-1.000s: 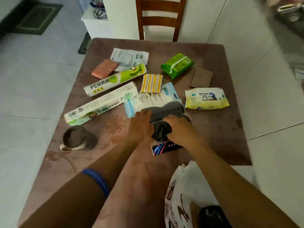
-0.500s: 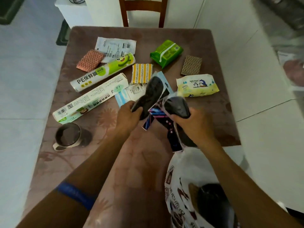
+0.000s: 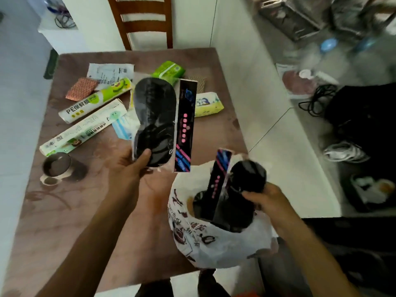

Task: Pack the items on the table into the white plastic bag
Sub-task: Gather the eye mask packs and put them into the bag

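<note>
My left hand pinches the bottom of a clear packet with a black insole and a dark printed card, held upright above the table. A second black insole packet is gripped by my right hand, its lower end inside the open mouth of the white plastic bag at the table's near right edge. On the table behind lie a PE cling-film roll, a long white box, a yellow wipes pack, a green pack, an orange sponge and a white pouch.
A grey mug stands at the table's left side. A wooden chair is behind the table. On the floor to the right lie a black bag, cables and a shoe.
Both hands lifted the two insole packets apart. The right one moved down and right into the bag's mouth; the left one rose upright over the table.
</note>
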A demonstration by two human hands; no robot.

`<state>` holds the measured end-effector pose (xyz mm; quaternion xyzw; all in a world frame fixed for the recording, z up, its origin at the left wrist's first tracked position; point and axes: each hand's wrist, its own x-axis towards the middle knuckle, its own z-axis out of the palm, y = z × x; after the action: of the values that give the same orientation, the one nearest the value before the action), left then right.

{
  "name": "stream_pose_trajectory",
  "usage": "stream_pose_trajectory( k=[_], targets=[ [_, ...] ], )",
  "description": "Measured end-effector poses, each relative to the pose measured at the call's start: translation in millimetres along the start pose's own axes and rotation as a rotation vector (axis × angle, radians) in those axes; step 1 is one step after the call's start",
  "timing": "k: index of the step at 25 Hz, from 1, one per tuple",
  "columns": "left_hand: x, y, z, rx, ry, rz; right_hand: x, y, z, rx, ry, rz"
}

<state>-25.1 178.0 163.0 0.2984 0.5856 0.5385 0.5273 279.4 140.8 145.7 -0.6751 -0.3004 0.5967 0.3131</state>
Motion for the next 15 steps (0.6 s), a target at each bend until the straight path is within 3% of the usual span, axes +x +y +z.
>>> stream_pose_trajectory(
  k=[4,5,7,8,10,12,13,15],
  targets=[
    [-23.6,-13.1,21.8,0.025,-0.031,0.005,8.2,44.9,18.9,-0.789,-0.297,-0.061],
    [-27.9,-16.6,24.2,0.034,-0.02,0.007,6.1,49.9,22.3,-0.98,-0.314,-0.095],
    [-34.2,-20.7,26.9,0.052,-0.009,0.016,-2.9,47.9,20.5,-1.124,-0.156,-0.171],
    [-36.6,-21.3,28.5,0.081,-0.018,0.029,-7.9,42.2,15.5,-1.042,-0.025,-0.244],
    [-43.4,-22.4,37.4,0.191,-0.12,0.057,-16.0,20.5,1.7,-0.535,0.075,-0.297],
    [-55.4,-24.4,60.1,0.385,-0.358,0.072,-17.1,-2.2,-7.0,0.086,-0.143,-0.195],
    [-61.9,-26.0,74.0,0.454,-0.493,0.074,-14.8,-6.3,-8.7,0.233,-0.178,-0.146],
    [-60.7,-30.3,96.8,0.512,-0.606,0.095,-10.9,-10.7,-11.4,0.296,-0.047,-0.09]
  ],
)
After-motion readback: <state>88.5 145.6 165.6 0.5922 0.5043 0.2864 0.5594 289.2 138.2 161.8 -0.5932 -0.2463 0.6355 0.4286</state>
